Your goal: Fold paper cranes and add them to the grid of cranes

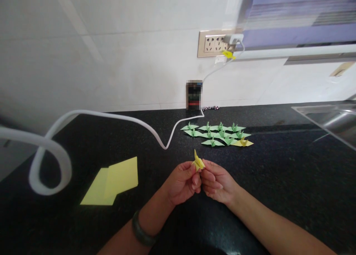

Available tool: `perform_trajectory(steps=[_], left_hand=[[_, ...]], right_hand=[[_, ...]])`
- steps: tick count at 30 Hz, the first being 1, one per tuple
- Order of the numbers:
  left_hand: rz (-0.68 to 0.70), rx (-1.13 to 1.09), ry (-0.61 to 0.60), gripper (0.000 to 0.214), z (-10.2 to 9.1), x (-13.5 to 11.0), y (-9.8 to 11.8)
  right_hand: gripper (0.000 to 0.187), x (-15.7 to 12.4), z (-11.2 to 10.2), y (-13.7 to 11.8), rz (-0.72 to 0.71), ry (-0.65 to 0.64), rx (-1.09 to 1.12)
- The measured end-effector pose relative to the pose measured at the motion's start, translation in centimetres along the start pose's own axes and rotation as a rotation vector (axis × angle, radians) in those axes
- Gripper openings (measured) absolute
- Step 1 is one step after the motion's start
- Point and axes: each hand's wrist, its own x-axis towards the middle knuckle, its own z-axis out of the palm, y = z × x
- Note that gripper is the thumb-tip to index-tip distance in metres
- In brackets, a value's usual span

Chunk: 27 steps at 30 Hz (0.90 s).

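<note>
A yellow paper crane [198, 162], small and folded, is pinched between my two hands above the dark counter. My left hand [183, 181] grips its left side with thumb and fingers. On the other side, my right hand [218, 181] closes its fingertips on the right edge. Part of the crane is hidden behind the fingers. Beyond the hands stand several green paper cranes [213, 142] in rows, with one yellow crane [243, 142] at the front right end. Yellow paper sheets [122, 177] lie overlapping to the left of my left hand.
A thick white cable [133, 118] loops across the left side toward a blurred upright device [194, 95] at the wall. Beaded string [210, 108] lies beside it. A wall socket [213, 43] holds a white plug [234, 39]. A metal sink [333, 118] is at the far right.
</note>
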Motion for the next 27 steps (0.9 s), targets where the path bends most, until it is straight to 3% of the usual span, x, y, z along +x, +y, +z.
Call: perform_trajectory(steps=[10,27], left_hand=[[0.039,0.03,0.027,0.021,-0.22,0.19,-0.35],[0.157,0.193,0.1,0.024,-0.16,0.36,-0.77]], right_hand=[[0.047,0.05,0.88,0.36,0.039,0.013,0.071],[0.047,0.15,0.81,0.3,0.003,0.086,0.082]])
